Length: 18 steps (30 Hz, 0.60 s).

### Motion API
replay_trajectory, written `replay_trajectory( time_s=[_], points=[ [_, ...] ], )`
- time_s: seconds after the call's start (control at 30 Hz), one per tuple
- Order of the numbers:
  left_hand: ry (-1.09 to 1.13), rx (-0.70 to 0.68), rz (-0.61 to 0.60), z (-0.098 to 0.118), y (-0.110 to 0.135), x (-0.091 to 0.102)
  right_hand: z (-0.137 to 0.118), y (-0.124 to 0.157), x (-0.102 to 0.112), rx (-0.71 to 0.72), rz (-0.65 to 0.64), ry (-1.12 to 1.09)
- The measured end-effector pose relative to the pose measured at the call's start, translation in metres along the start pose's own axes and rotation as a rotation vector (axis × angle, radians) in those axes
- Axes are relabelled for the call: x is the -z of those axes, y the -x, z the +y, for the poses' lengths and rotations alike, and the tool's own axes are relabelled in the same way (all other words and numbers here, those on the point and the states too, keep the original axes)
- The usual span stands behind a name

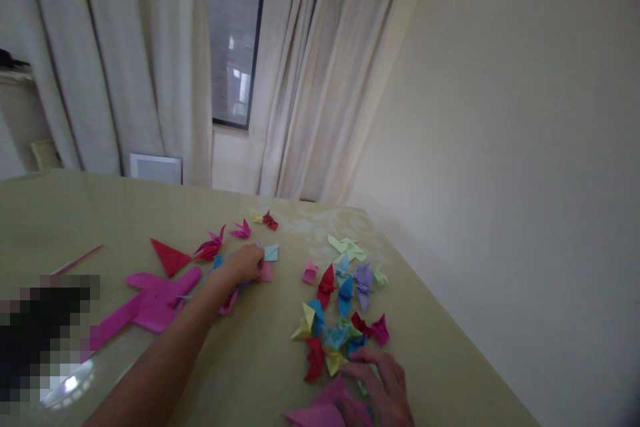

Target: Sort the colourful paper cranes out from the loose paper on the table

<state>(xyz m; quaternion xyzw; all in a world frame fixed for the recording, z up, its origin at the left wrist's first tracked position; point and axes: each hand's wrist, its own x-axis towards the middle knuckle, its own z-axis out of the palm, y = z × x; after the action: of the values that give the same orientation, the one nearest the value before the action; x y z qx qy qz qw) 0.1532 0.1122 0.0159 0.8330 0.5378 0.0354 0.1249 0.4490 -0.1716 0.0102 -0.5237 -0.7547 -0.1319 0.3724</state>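
My left hand (246,263) reaches across the table with its fingers curled on a pink folded paper piece (267,272), next to a light blue folded piece (271,252). My right hand (380,387) lies near the front edge with fingers spread flat, resting on a pink sheet of paper (320,408) and touching the near end of a pile of several coloured origami figures (340,313). A separate pink folded piece (309,272) lies between the two hands.
A large pink paper plane shape (150,303) and a red paper triangle (169,256) lie at the left. Magenta folded figures (213,245) sit farther back. The olive table (250,360) ends at a cream wall on the right; curtains and a window stand behind.
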Motion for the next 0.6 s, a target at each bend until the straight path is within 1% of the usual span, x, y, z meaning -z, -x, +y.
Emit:
replay_trajectory(
  time_s=[0.07, 0.13, 0.2, 0.3, 0.37, 0.47, 0.53, 0.6],
  points=[
    [0.012, 0.02, 0.006, 0.001, 0.002, 0.001, -0.007, -0.033, 0.006, 0.074, -0.012, -0.027],
    [0.028, 0.04, 0.008, 0.002, 0.006, 0.002, -0.019, -0.07, 0.011, 0.13, -0.007, -0.062],
    [0.043, 0.056, 0.012, 0.003, 0.011, 0.005, -0.033, -0.108, 0.014, 0.174, -0.032, -0.094],
    [0.062, 0.057, 0.032, 0.008, 0.017, 0.014, -0.047, -0.154, 0.013, 0.224, -0.142, -0.106],
    [0.068, 0.034, 0.06, 0.013, 0.02, 0.026, -0.049, -0.175, 0.009, 0.243, -0.21, -0.103],
    [0.146, -0.069, 0.161, 0.029, 0.029, 0.054, -0.041, -0.196, -0.005, 0.208, -0.226, -0.112],
    [0.288, -0.206, 0.269, 0.048, 0.04, 0.074, -0.033, -0.202, -0.014, 0.161, -0.207, -0.132],
    [0.415, -0.358, 0.36, 0.071, 0.054, 0.089, -0.024, -0.206, -0.018, 0.122, -0.209, -0.172]
  ],
)
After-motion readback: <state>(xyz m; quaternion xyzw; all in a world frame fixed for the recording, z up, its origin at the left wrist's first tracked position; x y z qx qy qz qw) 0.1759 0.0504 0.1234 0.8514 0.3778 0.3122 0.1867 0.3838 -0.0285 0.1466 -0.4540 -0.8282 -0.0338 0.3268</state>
